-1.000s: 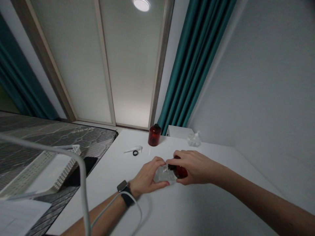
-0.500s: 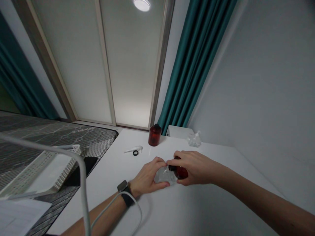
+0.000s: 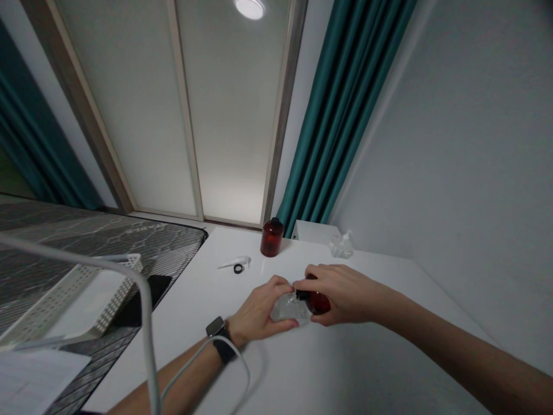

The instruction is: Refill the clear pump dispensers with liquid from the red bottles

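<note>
Dark-red bottle point(image 3: 318, 303) is held tilted by R hand point(image 3: 343, 293), clear bottle point(image 3: 285, 308) clasped by L hand point(image 3: 259, 312); no shift seen just now, hold judged steady.

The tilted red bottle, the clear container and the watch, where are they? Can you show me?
Tilted red bottle point(image 3: 318, 303), head view: on its red body.
Clear container point(image 3: 284, 308), head view: on its see-through side.
Watch point(image 3: 215, 327), head view: on its screen.
</note>
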Demonstrator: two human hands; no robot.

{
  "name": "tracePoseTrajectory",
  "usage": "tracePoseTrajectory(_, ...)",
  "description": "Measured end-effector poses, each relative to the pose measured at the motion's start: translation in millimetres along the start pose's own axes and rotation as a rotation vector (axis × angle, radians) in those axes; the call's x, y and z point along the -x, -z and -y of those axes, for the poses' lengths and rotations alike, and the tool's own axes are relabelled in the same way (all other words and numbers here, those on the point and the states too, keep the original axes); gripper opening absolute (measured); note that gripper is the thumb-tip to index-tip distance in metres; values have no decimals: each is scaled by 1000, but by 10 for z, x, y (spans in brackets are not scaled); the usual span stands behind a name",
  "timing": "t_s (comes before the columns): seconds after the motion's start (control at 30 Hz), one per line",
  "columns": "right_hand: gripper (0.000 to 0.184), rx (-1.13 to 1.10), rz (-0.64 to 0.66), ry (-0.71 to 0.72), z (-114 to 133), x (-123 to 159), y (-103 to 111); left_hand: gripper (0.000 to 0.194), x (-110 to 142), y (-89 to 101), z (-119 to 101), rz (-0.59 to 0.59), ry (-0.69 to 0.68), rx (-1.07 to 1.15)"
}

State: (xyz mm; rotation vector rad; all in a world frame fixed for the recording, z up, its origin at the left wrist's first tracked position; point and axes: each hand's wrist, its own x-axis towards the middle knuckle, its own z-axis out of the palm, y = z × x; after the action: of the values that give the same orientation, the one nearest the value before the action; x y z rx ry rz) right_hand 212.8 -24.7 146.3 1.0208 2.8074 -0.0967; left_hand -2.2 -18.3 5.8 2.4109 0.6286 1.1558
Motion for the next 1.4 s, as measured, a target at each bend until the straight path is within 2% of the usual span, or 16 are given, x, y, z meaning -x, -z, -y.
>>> tracePoseTrajectory(1.4,37,-12,30,-7,1,-1,38,50,10,-12,11,19,-7,-21)
